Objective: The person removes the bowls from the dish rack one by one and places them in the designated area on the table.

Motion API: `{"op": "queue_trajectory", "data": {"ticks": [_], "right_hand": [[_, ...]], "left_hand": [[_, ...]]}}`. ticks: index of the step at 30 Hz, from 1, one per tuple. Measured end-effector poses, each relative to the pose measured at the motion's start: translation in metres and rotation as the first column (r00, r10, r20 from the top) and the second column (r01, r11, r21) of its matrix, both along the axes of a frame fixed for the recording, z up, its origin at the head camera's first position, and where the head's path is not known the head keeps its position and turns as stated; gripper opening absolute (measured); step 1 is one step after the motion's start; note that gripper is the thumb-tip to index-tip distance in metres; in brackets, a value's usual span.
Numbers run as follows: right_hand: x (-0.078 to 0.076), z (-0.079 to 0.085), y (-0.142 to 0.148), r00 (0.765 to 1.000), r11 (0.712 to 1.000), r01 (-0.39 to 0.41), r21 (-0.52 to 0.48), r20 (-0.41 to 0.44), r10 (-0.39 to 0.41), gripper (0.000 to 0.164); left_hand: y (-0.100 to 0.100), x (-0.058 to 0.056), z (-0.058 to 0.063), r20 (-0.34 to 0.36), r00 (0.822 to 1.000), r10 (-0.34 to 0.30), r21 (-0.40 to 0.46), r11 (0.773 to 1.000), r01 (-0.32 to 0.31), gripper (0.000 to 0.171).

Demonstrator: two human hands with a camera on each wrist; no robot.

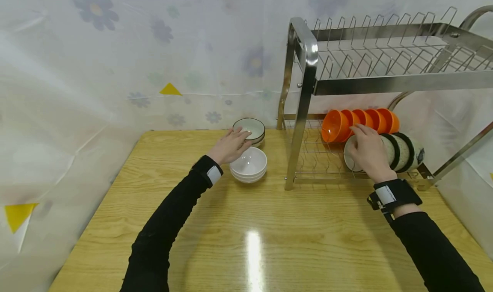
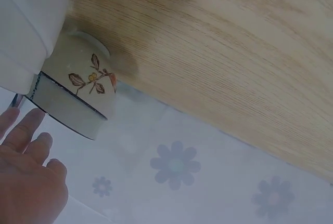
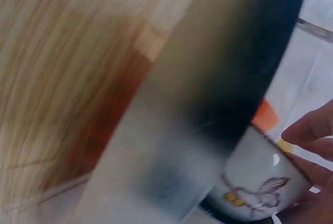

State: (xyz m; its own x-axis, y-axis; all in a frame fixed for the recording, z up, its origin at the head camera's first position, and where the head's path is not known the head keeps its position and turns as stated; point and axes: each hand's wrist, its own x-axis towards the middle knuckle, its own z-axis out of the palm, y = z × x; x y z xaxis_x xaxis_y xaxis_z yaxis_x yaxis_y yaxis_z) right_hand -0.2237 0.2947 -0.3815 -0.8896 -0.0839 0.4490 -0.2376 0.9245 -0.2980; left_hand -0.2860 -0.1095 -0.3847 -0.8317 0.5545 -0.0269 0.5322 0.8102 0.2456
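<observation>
A stack of white bowls [image 1: 248,166] sits on the table beside my left hand [image 1: 230,146]. Right behind it are stacked cream bowls [image 1: 249,128] with dark rims; a leaf pattern shows on a cream bowl [image 2: 86,81] in the left wrist view. My left fingers [image 2: 32,122] lie loosely extended at that rim. On the rack's lower tier, my right hand [image 1: 369,151] is over the leftmost of several patterned bowls [image 1: 402,151]. In the right wrist view, extended fingers [image 3: 312,128] are beside the rim of a floral bowl [image 3: 260,177]; contact is unclear.
A two-tier metal dish rack [image 1: 304,91] stands at the right; its post rises between the two hands. Several orange bowls [image 1: 335,125] line the lower tier behind the patterned ones. A blurred dark-and-pale curved bowl surface [image 3: 208,78] blocks much of the right wrist view.
</observation>
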Motion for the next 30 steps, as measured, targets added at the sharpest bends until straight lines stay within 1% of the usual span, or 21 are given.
{"op": "queue_trajectory", "data": {"ticks": [2, 6, 13, 15, 18, 20, 25, 27, 30], "right_hand": [[0.0, -0.003, 0.003, 1.0, 1.0, -0.008, 0.007, 0.004, 0.008, 0.04], [-0.001, -0.008, 0.006, 0.999, 0.999, -0.023, 0.047, -0.025, 0.024, 0.039], [-0.003, -0.013, 0.009, 0.998, 0.987, -0.019, 0.156, -0.049, 0.027, 0.048], [-0.004, -0.015, 0.01, 0.997, 0.982, -0.017, 0.186, -0.068, 0.031, 0.048], [-0.004, -0.017, 0.011, 0.993, 0.976, -0.022, 0.217, -0.104, 0.046, 0.044], [-0.004, -0.018, 0.01, 0.991, 0.973, -0.024, 0.228, -0.123, 0.053, 0.038], [-0.005, -0.02, 0.009, 0.986, 0.972, -0.025, 0.234, -0.155, 0.062, 0.024], [-0.005, -0.02, 0.009, 0.985, 0.971, -0.026, 0.239, -0.16, 0.066, 0.022], [-0.003, -0.019, 0.008, 0.987, 0.968, -0.024, 0.249, -0.147, 0.062, 0.022]], "left_hand": [[0.0, 0.0, 0.0, 0.003, 1.0, 0.003, -0.001, 1.0, -0.003, 0.054], [-0.002, 0.0, -0.001, 0.006, 1.0, 0.006, 0.004, 1.0, -0.006, 0.055], [-0.003, -0.001, -0.003, 0.004, 1.0, 0.003, 0.018, 1.0, -0.003, 0.054], [-0.003, -0.001, -0.003, -0.001, 1.0, 0.001, 0.017, 1.0, -0.001, 0.054], [-0.004, 0.0, -0.003, -0.008, 1.0, -0.001, 0.017, 1.0, 0.001, 0.054], [-0.004, 0.0, -0.003, -0.01, 1.0, -0.001, 0.018, 1.0, 0.001, 0.054], [-0.004, 0.002, -0.001, 0.001, 1.0, -0.001, 0.013, 1.0, 0.001, 0.054], [-0.003, 0.002, -0.001, 0.006, 1.0, -0.001, 0.013, 1.0, 0.001, 0.055], [-0.003, 0.003, -0.001, 0.01, 1.0, 0.0, 0.014, 1.0, 0.0, 0.055]]}}
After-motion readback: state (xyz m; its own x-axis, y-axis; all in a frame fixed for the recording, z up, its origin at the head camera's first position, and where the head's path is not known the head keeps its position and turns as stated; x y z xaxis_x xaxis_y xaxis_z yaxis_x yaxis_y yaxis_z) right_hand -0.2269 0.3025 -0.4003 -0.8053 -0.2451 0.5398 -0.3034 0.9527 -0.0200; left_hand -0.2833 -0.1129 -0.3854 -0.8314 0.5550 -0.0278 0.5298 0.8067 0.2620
